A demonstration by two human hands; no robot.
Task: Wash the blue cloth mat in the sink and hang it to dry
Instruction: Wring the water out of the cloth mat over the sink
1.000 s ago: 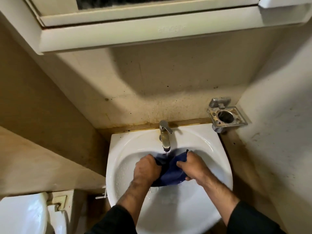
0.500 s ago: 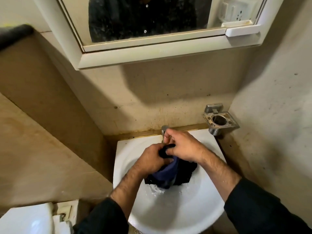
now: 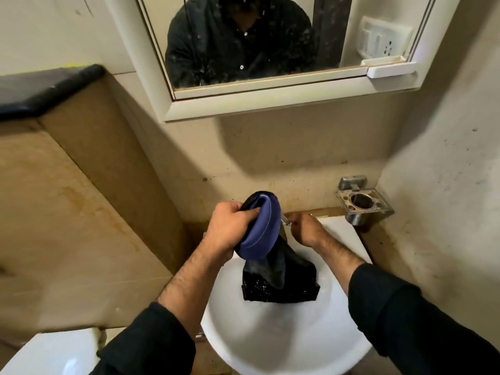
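Blue cloth mat (image 3: pixel 261 234) now lifted above sink (image 3: pixel 284 345), was bunched under tap. Left hand (image 3: pixel 230 231) grip closed round it; right hand (image 3: pixel 304 230) pinches tap lever. Rinse ending; hanging next.

The wet blue cloth mat (image 3: pixel 261 234) hangs bunched above the round white ceramic sink (image 3: pixel 284 339), its dark lower end draping into the basin.

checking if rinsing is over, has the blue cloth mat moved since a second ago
Yes. The blue cloth mat has been lifted from the white ceramic sink basin; the left hand holds its top level with the basin's back edge.
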